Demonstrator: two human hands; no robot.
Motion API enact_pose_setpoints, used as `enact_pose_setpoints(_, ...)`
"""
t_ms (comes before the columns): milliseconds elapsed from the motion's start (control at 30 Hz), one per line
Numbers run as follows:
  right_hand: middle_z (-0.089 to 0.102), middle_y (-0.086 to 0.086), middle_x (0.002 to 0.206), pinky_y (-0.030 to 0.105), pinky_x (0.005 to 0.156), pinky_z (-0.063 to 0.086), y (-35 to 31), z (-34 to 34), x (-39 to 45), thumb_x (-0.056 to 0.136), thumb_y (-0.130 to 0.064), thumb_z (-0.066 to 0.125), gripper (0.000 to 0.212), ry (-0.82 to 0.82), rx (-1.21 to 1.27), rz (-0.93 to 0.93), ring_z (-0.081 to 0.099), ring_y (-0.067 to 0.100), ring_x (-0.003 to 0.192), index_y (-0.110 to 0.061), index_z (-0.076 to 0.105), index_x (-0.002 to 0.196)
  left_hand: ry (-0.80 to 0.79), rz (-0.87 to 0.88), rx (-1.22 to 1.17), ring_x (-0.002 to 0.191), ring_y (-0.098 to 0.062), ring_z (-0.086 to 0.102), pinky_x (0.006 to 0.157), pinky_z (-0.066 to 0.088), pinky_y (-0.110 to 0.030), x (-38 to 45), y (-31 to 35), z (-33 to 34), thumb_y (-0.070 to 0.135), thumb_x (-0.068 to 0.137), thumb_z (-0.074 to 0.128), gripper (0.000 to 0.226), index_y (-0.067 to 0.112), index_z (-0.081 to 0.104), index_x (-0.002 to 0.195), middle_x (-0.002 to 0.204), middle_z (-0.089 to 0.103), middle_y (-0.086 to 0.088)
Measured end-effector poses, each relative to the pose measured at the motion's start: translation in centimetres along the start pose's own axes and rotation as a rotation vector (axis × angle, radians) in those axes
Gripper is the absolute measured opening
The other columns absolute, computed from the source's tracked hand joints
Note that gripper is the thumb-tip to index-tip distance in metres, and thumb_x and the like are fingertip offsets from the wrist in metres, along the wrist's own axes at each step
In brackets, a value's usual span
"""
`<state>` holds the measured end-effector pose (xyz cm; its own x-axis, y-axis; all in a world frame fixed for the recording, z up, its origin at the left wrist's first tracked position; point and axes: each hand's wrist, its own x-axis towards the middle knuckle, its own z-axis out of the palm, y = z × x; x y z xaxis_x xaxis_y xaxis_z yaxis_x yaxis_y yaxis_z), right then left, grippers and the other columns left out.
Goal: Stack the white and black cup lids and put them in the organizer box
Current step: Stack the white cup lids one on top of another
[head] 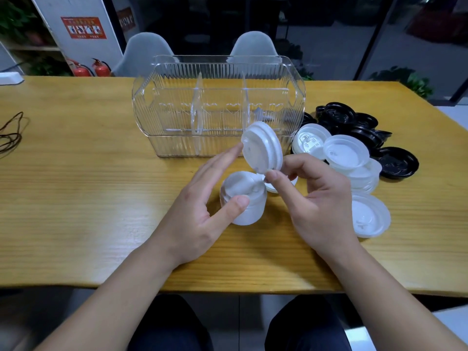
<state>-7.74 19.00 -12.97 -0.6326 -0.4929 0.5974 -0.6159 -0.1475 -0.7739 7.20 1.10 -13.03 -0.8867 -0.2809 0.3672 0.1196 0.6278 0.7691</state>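
- Wooden table (76, 198): everything sits on it. The loose lids lie close to the right edge, so a careless sweep of the forearm could send some to the floor.
- Clear organizer box (217, 105): just beyond both grips, ribbed walls, two dividers, and nothing in it that I can make out. Light plastic by the look of it. A stack lowered against a divider would likely tip, or nudge the box away.
- Black cup lids (354, 127): heaped well right of the right hand's grip, untouched, some overlapping. Reaching across the white pile for them risks scattering both.
- Loose white cup lids (347, 155): just right of the grip, lying at mixed angles, some upside down by the look of it. One nested the wrong way would sit proud and skew the stack.
- White lid stack (243, 201): standing on the table under the left hand (202, 198). The thumb presses its near side and the fingers are held straight out, not wrapped round. So it is steadied from one side only, and a push from above could slide or topple it.
- Small nested set of white lids (262, 148): pinched at its lower rim by the right hand (311, 196), thumb and curled fingers, held tilted above the stack. The left fingertips appear to brush its edge. An edge pinch is thin, and the set may separate or drop off-centre.
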Motion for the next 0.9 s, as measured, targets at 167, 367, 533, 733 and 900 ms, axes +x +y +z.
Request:
enact_pose_setpoints(167, 0.081, 0.017, 0.088, 0.072, 0.083, 0.056, -0.1, -0.4, 0.6, 0.100, -0.008, 0.081, 0.008, -0.093, 0.279, 0.115, 0.075, 0.047, 0.086, -0.003, 0.076, 0.097, 0.076, 0.045, -0.040, 0.163, -0.020, 0.048, 0.132, 0.040, -0.051, -0.1, -0.1, 0.1, 0.026, 0.113, 0.063, 0.061, 0.021, 0.047, 0.172, 0.170, 0.057, 0.013)
enact_pose_setpoints(367, 0.073, 0.003, 0.081, 0.041, 0.078, 0.043, -0.6, -0.1, 0.1, 0.085, -0.023, 0.097, 0.022, -0.212, 0.142, 0.080, 0.057, 0.020, 0.077, -0.012, 0.078, 0.088, 0.160, 0.104, -0.088, 0.154, -0.029, 0.058, 0.125, 0.048, -0.055, -0.2, 0.1, 0.3, 0.035, 0.108, 0.075, 0.061, 0.016, 0.057, 0.164, 0.162, 0.065, 0.007)
enact_pose_setpoints(533, 0.079, 0.005, 0.102, 0.048, 0.093, 0.047, -0.5, 0.9, -0.4, 0.080, -0.036, 0.101, 0.039, -0.190, -0.153, -0.051, 0.068, 0.031, 0.098, -0.009, 0.082, 0.101, 0.156, 0.144, -0.094, 0.147, -0.031, 0.063, 0.122, 0.051, -0.051, -0.2, 0.7, 0.7, 0.048, 0.082, 0.094, 0.088, 0.025, 0.058, 0.159, 0.156, 0.068, 0.006)
enact_pose_setpoints(733, 0.076, -0.009, 0.110, 0.033, 0.091, 0.040, -0.5, 1.7, -0.6, 0.085, -0.041, 0.093, 0.037, -0.169, -0.251, -0.226, 0.062, 0.016, 0.098, -0.017, 0.082, 0.111, 0.134, 0.150, -0.081, 0.139, -0.030, 0.067, 0.118, 0.054, -0.051, 0.0, 1.2, 1.3, 0.044, 0.085, 0.095, 0.079, 0.019, 0.063, 0.153, 0.149, 0.071, 0.005)
enact_pose_setpoints(900, 0.077, -0.005, 0.117, 0.041, 0.096, 0.045, -0.2, 1.2, -0.4, 0.092, -0.046, 0.079, 0.043, -0.194, -0.265, -0.221, 0.065, 0.020, 0.107, -0.013, 0.080, 0.120, 0.183, 0.175, -0.104, 0.141, -0.034, 0.067, 0.117, 0.053, -0.060, -0.1, 0.8, 1.0, 0.032, 0.087, 0.096, 0.077, 0.012, 0.061, 0.153, 0.152, 0.070, 0.000)
